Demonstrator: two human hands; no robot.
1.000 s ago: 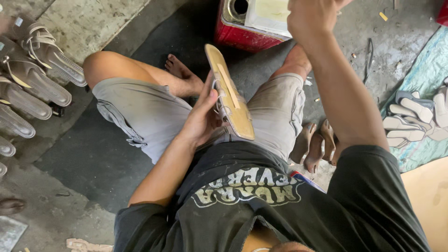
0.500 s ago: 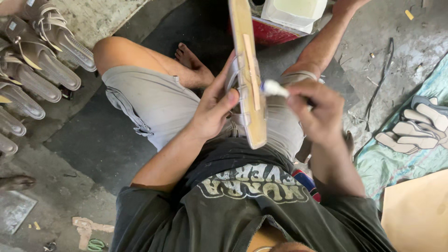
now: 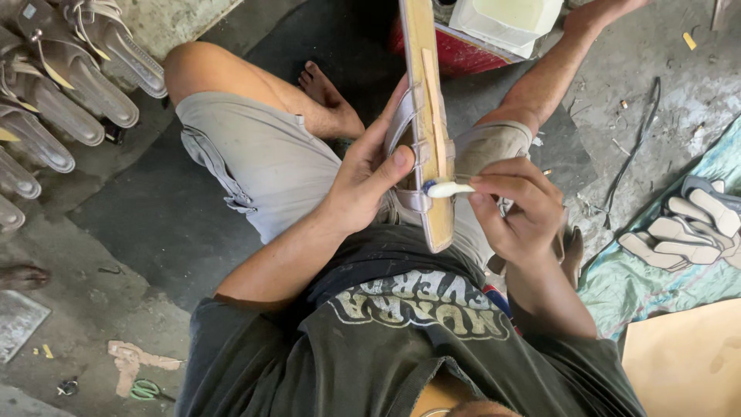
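Between my knees, over my lap, my left hand (image 3: 363,181) grips a sandal (image 3: 424,123) stood on edge, its tan sole turned up and running away from me toward the top of the view; fingers curl behind the grey straps and my thumb presses on the sole's near side, so that hand is closed firmly around it; my right hand (image 3: 519,210) pinches a small brush (image 3: 448,188) with a white handle between thumb and fingertips, closed on it, the tip touching the sole just beside my left thumb; a pale strip lies along the sole's middle; beyond the sandal's far end sits a red box (image 3: 471,54) with a white tub (image 3: 509,22) on it; off to my left, on the concrete floor (image 3: 93,309), a row of finished sandals (image 3: 69,85) lies side by side; on my right a teal cloth (image 3: 695,255) carries a heap of pale insoles (image 3: 687,224); near it rests a sheet of cardboard (image 3: 687,363); small green scissors (image 3: 143,390) lie on the floor behind my left elbow.
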